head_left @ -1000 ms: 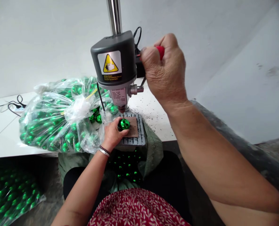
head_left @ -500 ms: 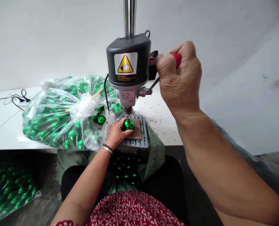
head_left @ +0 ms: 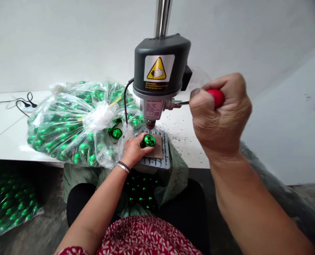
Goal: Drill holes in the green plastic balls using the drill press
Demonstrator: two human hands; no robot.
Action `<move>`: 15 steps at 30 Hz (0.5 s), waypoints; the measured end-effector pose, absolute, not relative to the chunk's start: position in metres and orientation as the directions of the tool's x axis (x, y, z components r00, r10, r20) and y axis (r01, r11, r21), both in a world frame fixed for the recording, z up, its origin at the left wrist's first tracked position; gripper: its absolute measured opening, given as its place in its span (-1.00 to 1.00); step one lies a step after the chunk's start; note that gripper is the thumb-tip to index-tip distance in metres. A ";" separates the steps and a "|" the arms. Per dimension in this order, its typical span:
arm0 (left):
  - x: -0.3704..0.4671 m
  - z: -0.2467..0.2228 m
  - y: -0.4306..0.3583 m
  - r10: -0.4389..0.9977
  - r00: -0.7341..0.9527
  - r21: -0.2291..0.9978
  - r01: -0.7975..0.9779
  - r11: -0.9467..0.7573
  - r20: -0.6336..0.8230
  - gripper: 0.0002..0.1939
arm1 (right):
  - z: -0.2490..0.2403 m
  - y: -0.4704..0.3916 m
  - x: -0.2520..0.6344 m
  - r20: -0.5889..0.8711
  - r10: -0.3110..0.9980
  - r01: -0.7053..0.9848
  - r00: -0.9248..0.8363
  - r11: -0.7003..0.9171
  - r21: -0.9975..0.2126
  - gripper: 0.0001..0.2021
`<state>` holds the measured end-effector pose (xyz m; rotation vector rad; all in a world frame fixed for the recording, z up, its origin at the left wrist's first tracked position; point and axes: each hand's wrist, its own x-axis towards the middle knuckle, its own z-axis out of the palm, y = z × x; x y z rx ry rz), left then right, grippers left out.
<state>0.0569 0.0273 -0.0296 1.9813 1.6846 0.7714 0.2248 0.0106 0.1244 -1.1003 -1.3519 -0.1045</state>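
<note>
A shiny green ball (head_left: 149,141) rests on a brown board (head_left: 158,150) under the bit of a dark grey drill press (head_left: 161,67). My left hand (head_left: 136,149) holds the ball from the left between thumb and fingers. To the right of the press, my right hand (head_left: 221,113) is wrapped round the red knob (head_left: 216,98) of its lever. The bit stands at the ball's top; whether it has entered the ball cannot be made out.
A large clear bag of green balls (head_left: 64,131) lies left on the white table (head_left: 3,145). A loose green ball (head_left: 116,133) is beside it. Dark shavings lie right of the base. Another bag (head_left: 11,205) is at lower left. A power strip (head_left: 26,106) sits behind.
My right hand has pulled the red knob down and nearer, and the lever now lies more level. The press appears further right as the view has shifted. My left hand still holds the ball.
</note>
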 end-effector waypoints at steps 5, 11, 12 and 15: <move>0.056 -0.030 0.028 0.984 0.115 0.626 0.760 -0.174 0.133 -0.41 | 0.113 0.006 0.225 0.851 0.456 0.682 0.261 0.536 -0.497 -0.88; 0.055 -0.029 0.027 0.983 0.133 0.612 0.769 -0.185 0.130 -0.46 | 0.100 0.002 0.226 0.891 0.396 0.724 0.222 0.545 -0.423 -0.90; 0.055 -0.030 0.027 0.983 0.133 0.615 0.767 -0.185 0.130 -0.45 | 0.098 0.002 0.226 0.889 0.398 0.731 0.226 0.534 -0.425 -0.90; 0.054 -0.031 0.028 0.983 0.125 0.618 0.765 -0.182 0.134 -0.43 | 0.090 -0.001 0.227 0.879 0.418 0.754 0.229 0.495 -0.432 -0.91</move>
